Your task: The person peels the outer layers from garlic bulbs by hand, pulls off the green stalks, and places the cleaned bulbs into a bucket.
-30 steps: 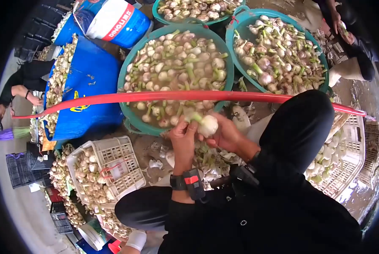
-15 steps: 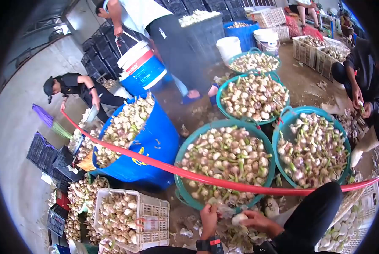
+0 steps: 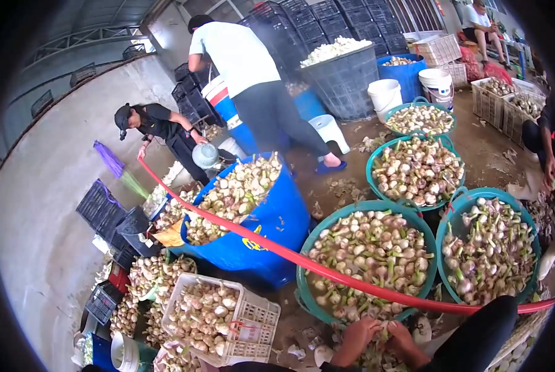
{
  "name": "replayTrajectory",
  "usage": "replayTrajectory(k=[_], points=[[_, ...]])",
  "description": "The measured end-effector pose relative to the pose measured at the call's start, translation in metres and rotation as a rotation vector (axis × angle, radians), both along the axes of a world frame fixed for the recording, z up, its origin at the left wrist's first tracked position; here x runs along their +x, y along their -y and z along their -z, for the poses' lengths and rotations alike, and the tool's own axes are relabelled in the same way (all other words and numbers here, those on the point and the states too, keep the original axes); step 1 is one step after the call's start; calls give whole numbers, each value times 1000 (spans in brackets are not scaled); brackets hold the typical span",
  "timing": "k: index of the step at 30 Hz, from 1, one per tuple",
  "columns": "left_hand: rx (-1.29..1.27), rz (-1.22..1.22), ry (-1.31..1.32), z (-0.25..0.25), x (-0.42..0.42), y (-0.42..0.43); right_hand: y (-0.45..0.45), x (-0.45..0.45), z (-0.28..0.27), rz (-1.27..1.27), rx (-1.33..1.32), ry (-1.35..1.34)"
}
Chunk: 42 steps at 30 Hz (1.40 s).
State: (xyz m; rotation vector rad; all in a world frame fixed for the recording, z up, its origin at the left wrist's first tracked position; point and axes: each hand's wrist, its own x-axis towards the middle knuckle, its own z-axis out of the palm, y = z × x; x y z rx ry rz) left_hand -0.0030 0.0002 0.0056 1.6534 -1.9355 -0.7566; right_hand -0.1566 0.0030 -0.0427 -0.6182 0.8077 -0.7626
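My left hand (image 3: 359, 340) is closed at the near rim of the green tub (image 3: 300, 291), fingers pinched. Beside it, my right hand (image 3: 402, 340) is also closed, its fingertips almost meeting the left ones. A small pale bit shows between them, but what each holds is mostly hidden. Garlic bulbs (image 3: 370, 254) with stems fill the tub in front. A smooth white garlic bulb (image 3: 322, 355) is low beside my left wrist. Loose garlic skins and stalks (image 3: 380, 358) lie beneath my hands.
A red hose (image 3: 277, 248) crosses in front, over the tub. A blue barrel (image 3: 277, 229) and a white crate (image 3: 259, 322) of garlic stand left; another green tub (image 3: 532, 248) stands right. One person (image 3: 165, 130) holds the hose; another (image 3: 246, 62) stands behind the barrel.
The view has swung left and up. My hands have come together; the white bulb seen in my right hand is no longer visible there. The standing person has turned and bent away with the bucket.
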Motion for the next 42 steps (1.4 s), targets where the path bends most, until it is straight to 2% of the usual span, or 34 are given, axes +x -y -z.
replayTrajectory(k=[1, 2, 6, 9, 12, 14, 15, 17, 20, 22, 24, 25, 26, 28, 29, 30, 31, 32, 33, 34, 35, 36, 37, 38, 40, 42], points=[[2, -14, -120, -3, 1, 0, 1, 0, -6, 29, 17, 61], [11, -19, -117, -1, 2, 1, 2, 1, -6, 24, 26, 64], [-45, 94, -19, 6, -1, 3, -2, -2, 3, 78, 65, 11], [-148, 134, 117, -5, -4, 5, 1, -2, -2, 64, 89, 171], [-306, 151, 164, -4, -5, 5, 2, 0, -8, 103, 75, 166], [-77, 141, 101, -14, -1, 7, 2, -3, -14, 44, 85, 161], [-91, 138, 108, -14, 2, 10, 5, -4, -18, -16, 95, 152], [138, 117, -206, -9, 9, 12, 5, -6, -18, -22, 104, 198], [-32, 212, -209, -5, 11, 10, 5, -6, 4, -45, 123, 232], [-5, 256, -202, 4, 19, 13, 5, -7, 12, -79, 91, 202], [324, 271, -426, 1, 19, 13, 6, -8, 18, -106, 65, 170], [329, 241, -505, 2, 14, 10, 6, -9, 21, -117, 55, 152], [320, 240, -502, 3, 14, 7, 6, -10, 23, -126, 48, 134], [291, 191, -129, -25, 6, -4, 7, -11, 25, -143, 39, 97], [524, 174, -288, -29, 7, -1, 7, -11, 26, -151, 36, 78], [522, 173, -289, -18, 10, 3, 8, -11, 26, -157, 37, 56], [284, 81, -318, 1, 13, 8, 8, -8, 15, -157, 41, 52], [60, -15, -349, 23, 15, 9, 8, -3, 3, -36, 1, 203], [78, -78, -349, 26, 17, 9, 2, -1, -9, 91, -15, 338], [121, -141, -357, 17, 12, 7, 3, 3, -10, 71, -16, 389], [47, -152, -380, -2, 4, 5, 0, 1, -13, 63, 11, 276], [195, -211, -429, -23, -2, 5, -2, 1, -26, 66, -9, 229], [84, -178, -366, -5, 2, 9, -1, 2, -7, 98, -125, 207], [95, -147, -304, -6, 3, 10, 0, -2, -12, 59, -204, 66], [114, -28, -366, 11, 12, 13, -2, -3, 19, 94, -387, -106], [246, -83, -547, 6, 15, 10, -1, -8, -11, 42, -332, -73]])
